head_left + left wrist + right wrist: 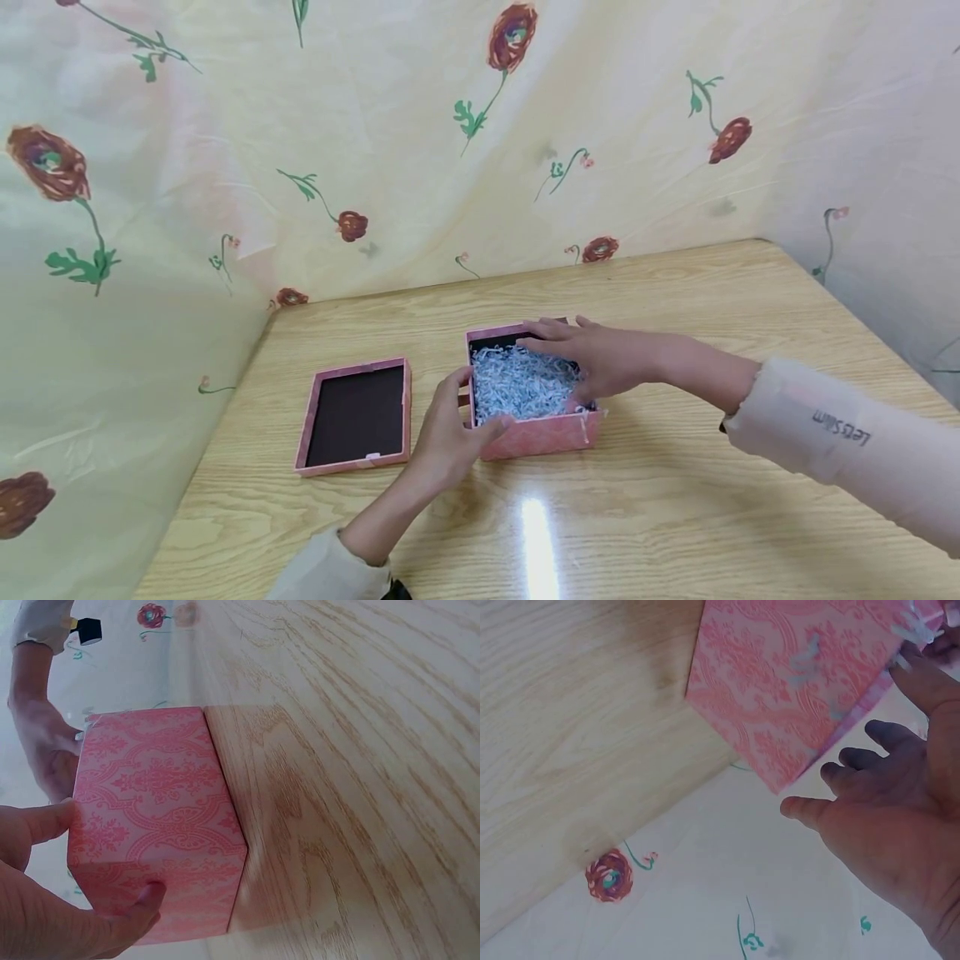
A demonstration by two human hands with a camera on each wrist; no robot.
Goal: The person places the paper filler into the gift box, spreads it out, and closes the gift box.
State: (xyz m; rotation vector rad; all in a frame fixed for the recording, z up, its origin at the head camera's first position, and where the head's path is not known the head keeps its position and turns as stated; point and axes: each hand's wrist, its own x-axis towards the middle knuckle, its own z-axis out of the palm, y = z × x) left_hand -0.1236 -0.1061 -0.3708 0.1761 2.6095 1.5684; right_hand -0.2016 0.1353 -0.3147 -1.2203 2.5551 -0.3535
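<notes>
A pink patterned box (540, 440) stands uncovered on the table, filled with pale blue shredded paper (517, 385). My left hand (441, 437) holds its near left corner, thumb at the front rim and fingers along the left side. In the left wrist view those fingers (142, 911) lie against the box's outer wall (157, 784). Over the paper's right part, my right hand (611, 358) is spread, fingers reaching across the box. From the right wrist view, this hand (892, 795) appears palm-side with fingers apart at the rim. Some paper shreds (806, 664) cling to the box's side.
Left of the box lies a shallow pink lid (358, 417), its black inside facing up. Flower-printed cloth (420, 150) hangs behind the wooden table (675, 500) and at both sides. A strip of light reflects on the tabletop in front.
</notes>
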